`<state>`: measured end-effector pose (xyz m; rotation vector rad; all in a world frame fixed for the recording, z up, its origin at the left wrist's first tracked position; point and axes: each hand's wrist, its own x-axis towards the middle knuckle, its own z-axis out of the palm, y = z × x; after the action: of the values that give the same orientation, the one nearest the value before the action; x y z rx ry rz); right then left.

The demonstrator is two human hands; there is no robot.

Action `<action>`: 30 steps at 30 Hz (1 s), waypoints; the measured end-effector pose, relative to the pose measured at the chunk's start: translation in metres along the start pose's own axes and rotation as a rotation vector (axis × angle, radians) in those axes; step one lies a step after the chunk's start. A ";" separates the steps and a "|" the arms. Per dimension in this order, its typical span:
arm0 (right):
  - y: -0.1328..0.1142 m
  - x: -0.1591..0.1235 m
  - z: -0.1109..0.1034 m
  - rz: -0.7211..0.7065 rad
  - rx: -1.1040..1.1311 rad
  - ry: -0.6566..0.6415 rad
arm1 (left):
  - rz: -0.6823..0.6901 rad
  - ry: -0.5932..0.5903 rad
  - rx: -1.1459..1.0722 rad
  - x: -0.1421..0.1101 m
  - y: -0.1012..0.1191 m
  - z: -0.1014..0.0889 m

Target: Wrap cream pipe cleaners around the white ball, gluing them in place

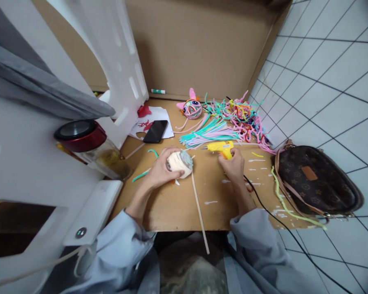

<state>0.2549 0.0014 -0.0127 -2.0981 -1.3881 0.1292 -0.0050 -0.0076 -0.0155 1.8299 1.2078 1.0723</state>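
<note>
My left hand (163, 169) is closed around a round ball (178, 164) wound with cream pipe cleaner, its right end pale blue-grey. From the ball a cream pipe cleaner (199, 208) hangs down past the table's front edge. A yellow hot glue gun (219, 148) is gripped in my right hand (234, 164), its nozzle pointing left toward the ball but apart from it. A black cord (272, 218) trails from the right hand's side. Behind the glue gun lies a bundle of turquoise and lilac pipe cleaners (208, 132).
A pink-eared ball figure (192, 108) and tangled pipe cleaners (242, 112) lie at the back. A black phone (155, 131) rests on paper. On the left stand a red-lidded glass jar (93, 149) and a white power strip (95, 210). A brown bag (319, 179) sits right, beside the tiled wall.
</note>
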 end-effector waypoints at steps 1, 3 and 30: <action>-0.002 -0.002 0.000 -0.022 0.073 0.046 | 0.001 0.003 0.001 0.000 0.000 0.000; -0.006 -0.008 0.001 -0.102 0.180 0.102 | 0.005 0.006 0.007 0.000 0.001 0.000; -0.003 -0.032 0.023 -0.615 0.211 0.242 | 0.080 -0.045 0.058 -0.002 -0.001 -0.002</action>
<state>0.2296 -0.0156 -0.0374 -1.3908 -1.7102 -0.2137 -0.0076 -0.0084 -0.0164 1.9509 1.1588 1.0433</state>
